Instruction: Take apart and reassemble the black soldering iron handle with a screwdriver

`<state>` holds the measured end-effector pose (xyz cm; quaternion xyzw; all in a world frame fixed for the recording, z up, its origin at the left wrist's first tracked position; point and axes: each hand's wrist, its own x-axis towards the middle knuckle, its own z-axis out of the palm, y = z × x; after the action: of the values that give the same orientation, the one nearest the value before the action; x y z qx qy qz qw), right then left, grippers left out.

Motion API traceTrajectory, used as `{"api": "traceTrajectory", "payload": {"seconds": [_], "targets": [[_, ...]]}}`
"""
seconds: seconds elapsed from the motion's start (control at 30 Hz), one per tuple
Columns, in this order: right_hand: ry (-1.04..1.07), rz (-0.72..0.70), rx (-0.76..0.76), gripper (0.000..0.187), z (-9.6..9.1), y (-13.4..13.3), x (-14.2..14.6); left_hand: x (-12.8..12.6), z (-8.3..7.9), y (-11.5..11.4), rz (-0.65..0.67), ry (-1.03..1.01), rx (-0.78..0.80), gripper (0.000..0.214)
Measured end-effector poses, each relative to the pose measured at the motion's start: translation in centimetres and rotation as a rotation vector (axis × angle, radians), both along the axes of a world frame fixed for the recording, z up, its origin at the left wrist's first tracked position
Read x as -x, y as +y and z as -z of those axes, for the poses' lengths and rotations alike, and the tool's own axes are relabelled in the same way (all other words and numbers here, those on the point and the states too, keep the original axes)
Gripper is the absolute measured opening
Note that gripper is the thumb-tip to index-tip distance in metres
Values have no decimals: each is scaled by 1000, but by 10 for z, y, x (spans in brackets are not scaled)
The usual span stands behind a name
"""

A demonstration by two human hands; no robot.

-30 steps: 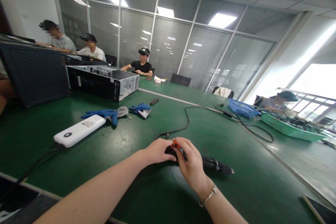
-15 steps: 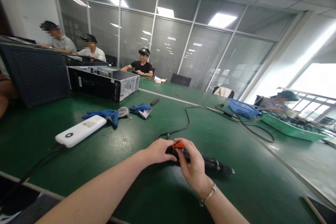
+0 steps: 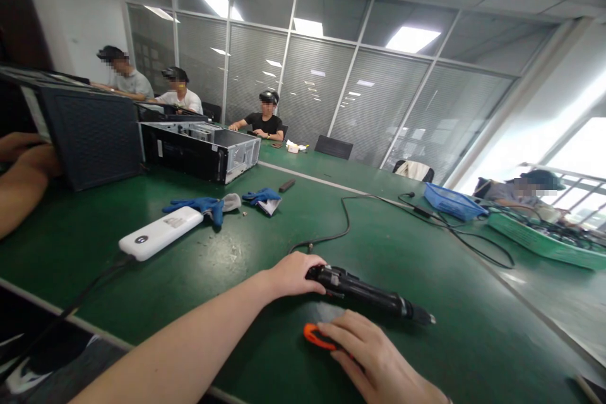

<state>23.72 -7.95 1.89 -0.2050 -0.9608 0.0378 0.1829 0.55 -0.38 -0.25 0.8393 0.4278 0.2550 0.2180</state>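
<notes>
A black electric screwdriver [image 3: 374,293] lies across the green table [image 3: 265,353], its bit pointing to the right. My left hand [image 3: 297,274] is closed round its rear end, where a black cord [image 3: 326,238] comes out. Nearer to me, my right hand [image 3: 367,353] is low over the table, apart from the screwdriver. Its fingers are on a small orange and black tool [image 3: 316,336]; the hand covers most of it and motion blurs it, so its kind cannot be made out.
A white power unit [image 3: 163,233], blue gloves [image 3: 196,207] and an open computer case [image 3: 189,151] are to the left. At the right are a blue basket [image 3: 452,202] and a green basket [image 3: 544,240] with cables. Several people sit around the table.
My right hand has moved away from the screwdriver's rear end, down toward me, with the orange and black tool. My left hand stays on the screwdriver. The view has shifted slightly left.
</notes>
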Motion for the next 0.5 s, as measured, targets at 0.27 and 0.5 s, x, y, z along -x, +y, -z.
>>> {"api": "traceTrajectory", "payload": {"seconds": [0.27, 0.5], "targets": [[71, 127, -93, 46, -1, 19, -21, 0, -4, -2, -19, 15, 19, 52], [32, 285, -112, 43, 9, 71, -77, 0, -5, -3, -12, 77, -29, 53]]}}
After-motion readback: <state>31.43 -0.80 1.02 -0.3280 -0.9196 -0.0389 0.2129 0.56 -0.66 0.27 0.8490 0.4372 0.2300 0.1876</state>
